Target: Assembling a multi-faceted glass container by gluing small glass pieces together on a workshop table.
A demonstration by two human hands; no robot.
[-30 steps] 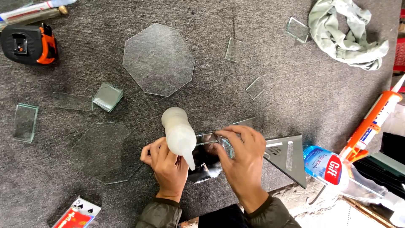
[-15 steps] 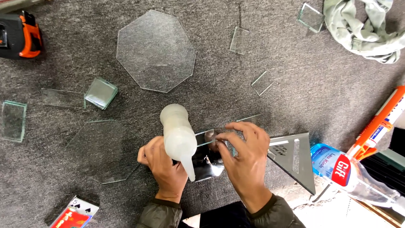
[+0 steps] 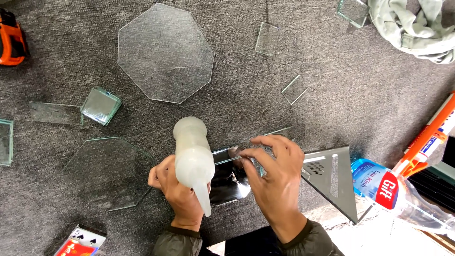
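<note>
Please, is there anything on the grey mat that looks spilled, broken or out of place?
Nothing looks spilled or broken. The glass pieces, like the large octagon, lie flat and whole. The left hand holds a white squeeze bottle, nozzle toward the person; the right hand touches a small glass pane.

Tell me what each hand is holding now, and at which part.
Left hand grips the white squeeze bottle around its lower body, nozzle pointing down. Right hand pinches the small glass piece by its top edge.
</note>
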